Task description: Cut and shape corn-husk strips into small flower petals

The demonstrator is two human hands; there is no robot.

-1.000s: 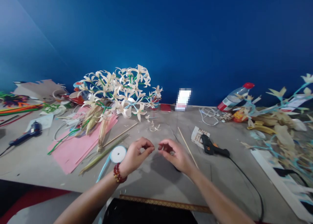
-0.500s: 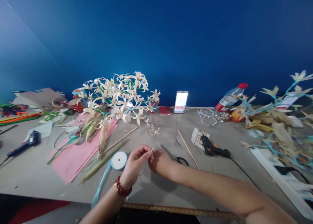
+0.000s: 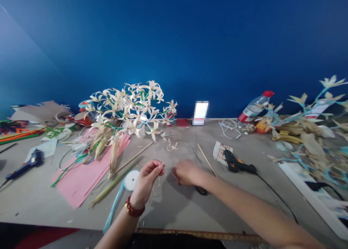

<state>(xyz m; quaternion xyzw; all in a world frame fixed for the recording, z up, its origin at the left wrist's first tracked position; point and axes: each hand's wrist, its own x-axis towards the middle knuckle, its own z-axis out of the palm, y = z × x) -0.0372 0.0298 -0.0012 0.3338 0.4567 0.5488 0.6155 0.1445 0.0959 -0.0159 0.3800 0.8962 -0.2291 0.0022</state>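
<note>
My left hand [image 3: 147, 179], with a red bead bracelet on the wrist, is raised over the table's front middle and pinches a thin pale strip of dried husk [image 3: 160, 174] between thumb and fingers. Just to its right, my right hand [image 3: 186, 172] rests low on the table, fingers curled and blurred; what they hold I cannot make out. Black-handled scissors [image 3: 201, 189] lie partly under the right wrist. A white ribbon spool [image 3: 132, 179] with a light blue ribbon tail sits left of my left hand.
A bunch of cream husk flowers [image 3: 130, 109] lies on pink paper [image 3: 81, 176] at the left. A thin wooden stick [image 3: 206, 159] and a black glue gun [image 3: 237, 164] lie to the right, a blue glue gun [image 3: 23, 164] at far left, a bottle [image 3: 255, 106] at the back.
My right hand slid in close to the left hand, uncovering the scissors, then drew back a little to the right over them. My left hand kept its pinch and drifted slightly left.
</note>
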